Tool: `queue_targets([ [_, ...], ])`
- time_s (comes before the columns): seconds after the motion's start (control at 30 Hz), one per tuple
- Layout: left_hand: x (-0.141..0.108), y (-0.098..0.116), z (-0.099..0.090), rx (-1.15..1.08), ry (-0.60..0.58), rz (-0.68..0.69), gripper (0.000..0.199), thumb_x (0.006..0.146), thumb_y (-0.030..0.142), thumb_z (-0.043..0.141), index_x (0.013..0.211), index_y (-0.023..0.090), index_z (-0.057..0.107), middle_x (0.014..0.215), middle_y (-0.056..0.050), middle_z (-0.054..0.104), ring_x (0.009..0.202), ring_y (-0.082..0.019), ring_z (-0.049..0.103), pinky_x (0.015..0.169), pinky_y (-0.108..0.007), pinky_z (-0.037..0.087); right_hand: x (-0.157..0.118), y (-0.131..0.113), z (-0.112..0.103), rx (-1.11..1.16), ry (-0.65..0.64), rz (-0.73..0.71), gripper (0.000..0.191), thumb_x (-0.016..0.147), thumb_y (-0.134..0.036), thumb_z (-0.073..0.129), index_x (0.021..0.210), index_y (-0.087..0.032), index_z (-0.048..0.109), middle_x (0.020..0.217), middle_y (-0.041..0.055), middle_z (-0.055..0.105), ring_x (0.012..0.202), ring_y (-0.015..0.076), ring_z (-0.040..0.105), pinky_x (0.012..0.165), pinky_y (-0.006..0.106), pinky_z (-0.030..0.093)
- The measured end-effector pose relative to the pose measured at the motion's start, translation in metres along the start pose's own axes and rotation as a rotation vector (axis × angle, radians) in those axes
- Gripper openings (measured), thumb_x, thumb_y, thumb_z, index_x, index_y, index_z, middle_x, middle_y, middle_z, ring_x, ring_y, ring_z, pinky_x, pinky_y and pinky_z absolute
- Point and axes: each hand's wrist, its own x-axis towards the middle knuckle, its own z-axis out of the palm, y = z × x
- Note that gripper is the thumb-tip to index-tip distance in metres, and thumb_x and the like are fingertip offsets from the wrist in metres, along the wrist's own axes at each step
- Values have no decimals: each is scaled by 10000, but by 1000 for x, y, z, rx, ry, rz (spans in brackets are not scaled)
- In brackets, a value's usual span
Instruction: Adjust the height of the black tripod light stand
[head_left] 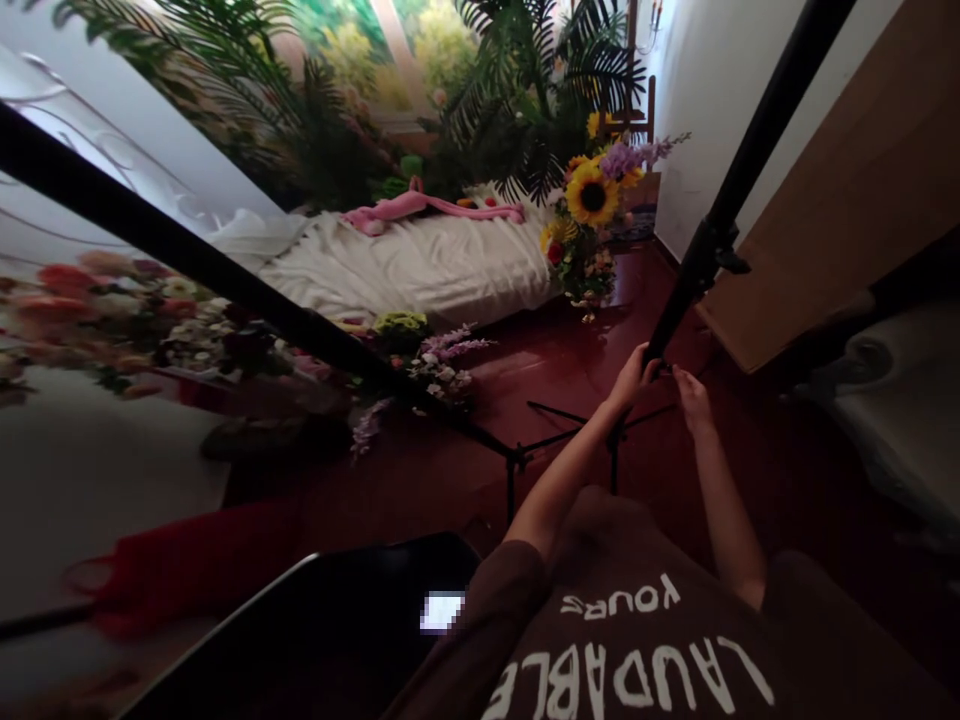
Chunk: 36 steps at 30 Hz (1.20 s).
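My left hand [634, 378] is wrapped around the lower part of a black light stand [681, 290], which leans up toward the upper right. Just right of the pole, at about the same height, my right hand [691, 395] is closed with its fingertips at a small locking knob [664, 369]. The knob is small and dark, and the fingers partly hide it. A clamp collar [709, 250] with its own knob sits farther up the pole. The spread tripod legs [649, 415] rest on the dark red floor below my hands.
A second black stand [262, 300] slants across the left side. Flower bunches [442, 365] and sunflowers [591, 195] surround a low, white-draped platform [450, 265] with a pink plush toy [405, 208]. A brown board [795, 250] leans at right; a dark panel [315, 640] is near my left arm.
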Motion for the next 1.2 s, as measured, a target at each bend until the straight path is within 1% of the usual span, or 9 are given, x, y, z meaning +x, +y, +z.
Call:
queue_targets([
  [0.43,-5,4,7,-60,69,-48,366,936,364,456,1259,192,483,1042,-96,659,923,-171,631,884,-312,485,7,-9,-16,129,-198,63,387,568,-308,791,941,-266,699,1072,-19,722,927,123,671,710,200,508],
  [0.63,-5,5,6,-57,60,-35,367,935,364,453,1260,197,483,1048,-87,660,920,-164,635,872,-297,489,19,-1,-9,83,-117,-71,99,563,-265,731,609,-210,663,1065,17,731,937,176,681,783,298,532],
  [0.7,-5,6,6,-51,55,-34,366,935,369,449,1257,197,483,1044,-84,661,900,-157,637,858,-290,490,18,-3,-7,-14,-96,-146,128,607,-261,679,513,-197,621,1066,38,730,983,201,673,861,354,525],
  [0.8,-6,6,6,-52,48,-45,381,935,381,447,1265,192,476,1022,-81,665,843,-142,639,823,-276,496,14,-24,-7,-164,-64,-313,137,679,-245,625,559,-189,660,1071,69,723,1062,213,644,962,388,487],
  [0.87,-6,5,6,-61,41,-57,396,936,388,447,1280,192,464,1000,-74,669,800,-129,637,799,-265,499,14,-50,-4,-183,-46,-438,132,715,-250,644,806,-200,724,1115,64,705,1071,198,637,966,387,491],
  [0.93,-6,5,7,-69,38,-69,406,936,395,448,1290,198,458,974,-63,671,772,-121,635,786,-259,499,17,-82,5,-177,-57,-568,396,728,-286,698,1119,-238,661,1176,45,674,1053,171,642,956,374,506],
  [1.0,-6,4,8,-69,40,-75,409,933,405,454,1288,202,461,956,-56,670,758,-119,634,781,-260,498,23,-112,17,-203,-118,-686,598,703,-332,756,1265,-261,563,1219,33,644,1058,163,644,940,360,519],
  [1.1,-6,2,9,-78,44,-88,419,930,423,461,1285,201,460,951,-55,666,719,-116,627,754,-264,500,29,-145,35,-249,-147,-774,554,718,-423,748,1211,-228,590,1154,36,670,1045,184,662,914,373,541],
  [1.2,-5,1,9,-85,37,-91,419,939,420,448,1292,196,444,966,-60,660,693,-110,618,723,-262,502,26,-153,44,-277,-154,-796,471,742,-479,722,1112,-198,641,1073,49,701,1033,209,675,915,394,551],
])
